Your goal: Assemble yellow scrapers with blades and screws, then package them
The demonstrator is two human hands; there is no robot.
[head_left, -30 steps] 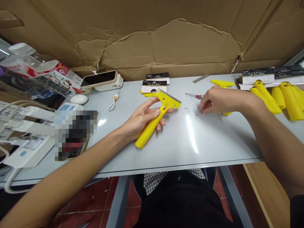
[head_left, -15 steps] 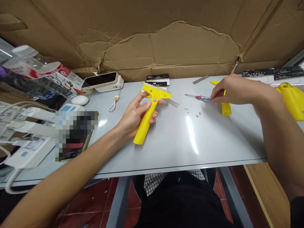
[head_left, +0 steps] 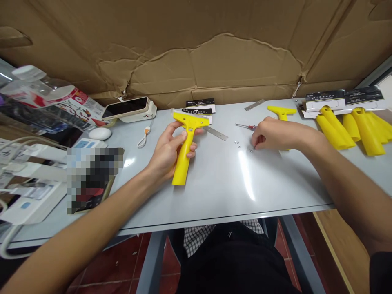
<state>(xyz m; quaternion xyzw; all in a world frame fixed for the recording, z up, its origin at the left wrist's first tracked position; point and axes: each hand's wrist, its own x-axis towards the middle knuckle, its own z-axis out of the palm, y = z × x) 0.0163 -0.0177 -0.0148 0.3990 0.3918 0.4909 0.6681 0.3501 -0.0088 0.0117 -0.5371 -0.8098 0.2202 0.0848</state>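
My left hand [head_left: 170, 149] is wrapped round the handle of a yellow scraper [head_left: 183, 157], its T-shaped head with a metal strip pointing away from me. My right hand [head_left: 269, 134] is low over the table, thumb and fingertips pinched at a small screw [head_left: 254, 148]. Another small screw [head_left: 250, 151] lies beside the fingertips, and several tiny nuts [head_left: 235, 142] are to their left. A screwdriver [head_left: 243, 125] rests behind that hand, its handle hidden. Under the held scraper's head, a metal blade [head_left: 217, 133] sticks out to the right.
Another yellow scraper body [head_left: 281, 111] lies behind my right hand. Several yellow handles [head_left: 367, 134] and black-and-white boxes [head_left: 324, 100] are at the right. Another blade [head_left: 255, 105] is near the cardboard. Bottles [head_left: 61, 96], a phone [head_left: 126, 108] and a power strip [head_left: 33, 204] crowd the left.
My right hand has left the screwdriver handle and moved left and nearer to me, down to the small screws. The left hand still grips the scraper, now slightly more upright in view.
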